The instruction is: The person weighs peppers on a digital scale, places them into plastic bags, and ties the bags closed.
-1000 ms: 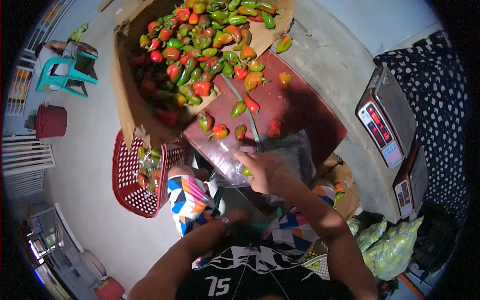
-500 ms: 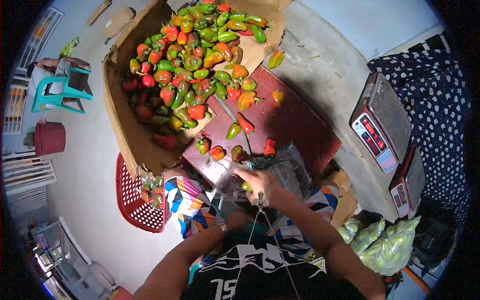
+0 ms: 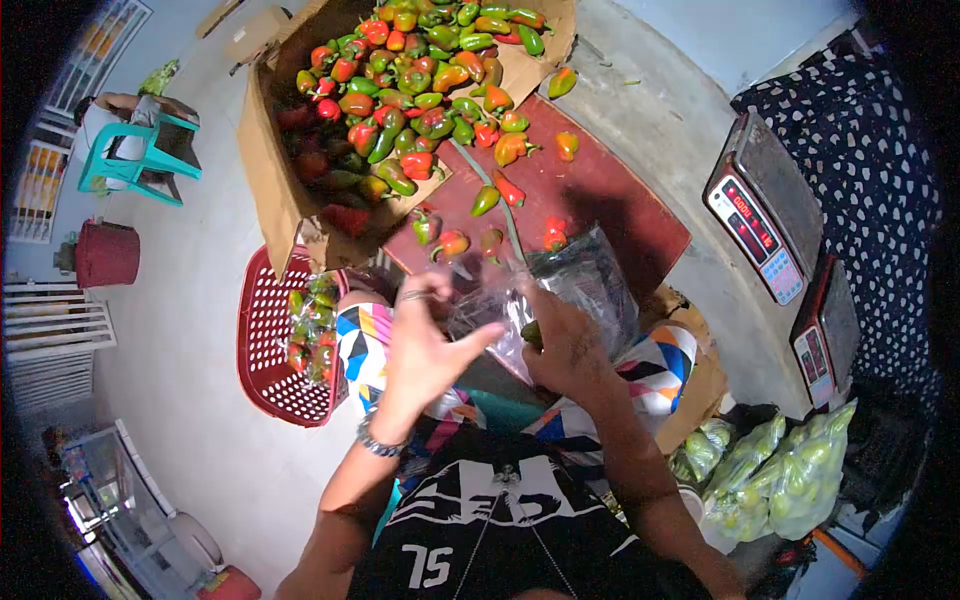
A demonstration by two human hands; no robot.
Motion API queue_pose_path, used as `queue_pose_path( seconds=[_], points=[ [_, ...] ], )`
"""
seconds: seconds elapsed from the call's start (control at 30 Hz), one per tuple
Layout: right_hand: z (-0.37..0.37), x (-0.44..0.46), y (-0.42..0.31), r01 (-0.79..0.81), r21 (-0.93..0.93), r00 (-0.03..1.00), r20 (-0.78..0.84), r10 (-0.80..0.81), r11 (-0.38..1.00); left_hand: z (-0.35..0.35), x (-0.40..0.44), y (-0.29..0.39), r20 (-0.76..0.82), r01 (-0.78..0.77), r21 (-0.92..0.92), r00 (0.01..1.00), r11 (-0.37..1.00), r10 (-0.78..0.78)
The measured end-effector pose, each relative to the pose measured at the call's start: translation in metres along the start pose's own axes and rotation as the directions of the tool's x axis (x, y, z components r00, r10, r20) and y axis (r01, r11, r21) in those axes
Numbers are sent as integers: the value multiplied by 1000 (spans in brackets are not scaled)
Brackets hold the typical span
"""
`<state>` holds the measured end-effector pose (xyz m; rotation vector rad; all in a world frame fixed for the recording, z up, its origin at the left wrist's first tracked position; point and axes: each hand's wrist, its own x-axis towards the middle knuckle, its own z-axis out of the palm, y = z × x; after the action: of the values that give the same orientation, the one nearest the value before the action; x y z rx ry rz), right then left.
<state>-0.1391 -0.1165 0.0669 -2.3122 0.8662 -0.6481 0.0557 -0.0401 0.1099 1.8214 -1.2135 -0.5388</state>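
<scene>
My left hand (image 3: 425, 345) is raised over my lap, thumb and fingers spread, holding nothing. Beside it, my right hand (image 3: 562, 335) is closed on a clear plastic bag (image 3: 490, 310), its fingertips partly blurred. A green pepper (image 3: 532, 334) shows at the edge of that hand; whether it lies inside the bag I cannot tell. More clear plastic bags (image 3: 595, 275) are spread on the dark red board (image 3: 625, 205) to the right. Just beyond my fingers lie several loose peppers, among them a red-orange pepper (image 3: 452, 244) and a red pepper (image 3: 555, 233).
A cardboard box (image 3: 268, 165) spills red and green peppers (image 3: 410, 85) at the back. On the left, a red perforated basket (image 3: 262, 370) holds bagged peppers (image 3: 312, 325). Two scales (image 3: 765, 215) stand right, above bags of green produce (image 3: 790, 490). Someone sits near a teal chair (image 3: 150, 150).
My left hand has risen from low by my lap and opened beside the bag. My right hand has shifted slightly up and right with the plastic. The view has tilted.
</scene>
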Motion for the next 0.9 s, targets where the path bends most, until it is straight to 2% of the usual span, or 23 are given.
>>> queue_pose_path(
  seconds=[0.03, 0.07, 0.1, 0.13, 0.2, 0.3, 0.33, 0.37, 0.43, 0.47, 0.5, 0.53, 0.57, 0.6, 0.63, 0.7, 0.77, 0.8, 0.83, 0.87, 0.9],
  points=[
    [-3, 2, -11, -68, 20, 997, 42, 67, 998, 9, 1, 3, -9, -92, 70, 996, 993, 93],
    [-11, 8, -24, -131, 33, 988, 88, 128, 991, 13, 0, 5, 96, 180, -128, 981, 975, -169],
    [-16, 17, -30, -185, 38, 975, 129, 178, 982, 18, 1, -18, -9, -67, -73, 998, 995, 67],
    [-16, 20, -26, -200, -27, 972, 120, 202, 979, 8, 4, -20, 37, -115, -115, 992, 987, 120],
    [-13, 18, -10, -249, -148, 958, 108, 266, 957, -5, 7, -26, 95, -190, -238, 972, 953, 217],
    [-5, 35, 10, -185, -15, 977, 104, 186, 983, -17, 12, -40, 159, -124, -206, 974, 971, 159],
    [-9, 48, 6, -174, 95, 981, 106, 164, 980, -20, 16, -48, 123, -315, -8, 941, 949, 314],
    [-7, 61, 17, -204, 220, 963, 222, 155, 954, -25, 14, -62, 186, -307, 141, 942, 941, 279],
    [-4, 98, 54, -302, 442, 894, 438, 91, 845, -28, 10, -63, 172, -128, 316, 982, 940, 76],
    [-4, 127, 69, -433, 370, 859, 445, 252, 822, -23, -1, -95, 149, -160, 321, 982, 933, 117],
    [-6, 163, 88, -555, 297, 802, 440, 405, 777, -23, -8, -103, 149, -126, 331, 986, 935, 80],
    [6, 198, 122, -251, 172, 961, 166, 223, 953, -24, -14, -109, 156, -85, 312, 987, 946, 37],
    [25, 244, 169, -114, 750, 993, 103, 56, 651, -24, -20, -116, 166, -43, 294, 986, 955, -7],
    [20, 280, 173, -304, 355, 949, 34, 313, 884, -18, -27, -135, 63, -124, 267, 992, 956, 111],
    [27, 322, 186, -385, 274, 917, 3, 399, 882, -16, -26, -131, 29, -90, 216, 996, 972, 85],
    [37, 370, 190, -436, 131, 894, -52, 445, 890, -11, -22, -128, 20, -13, 176, 1000, 984, 9],
    [40, 402, 175, -378, 8, 923, -81, 377, 926, -5, -18, -137, 9, -64, 225, 998, 972, 64],
    [37, 414, 162, -567, -35, 823, 1, 568, 823, -5, -17, -137, 10, -33, 200, 999, 979, 32],
    [56, 433, 182, -570, -85, 818, 35, 575, 817, -6, -16, -136, 14, -1, 173, 1000, 985, -1],
    [71, 445, 205, -572, -116, 817, 4, 576, 812, -9, -13, -133, 32, -11, 201, 999, 979, 4],
    [77, 448, 204, -574, -148, 817, -27, 577, 806, -7, -16, -144, 33, 14, 136, 999, 991, -18]
  ],
)
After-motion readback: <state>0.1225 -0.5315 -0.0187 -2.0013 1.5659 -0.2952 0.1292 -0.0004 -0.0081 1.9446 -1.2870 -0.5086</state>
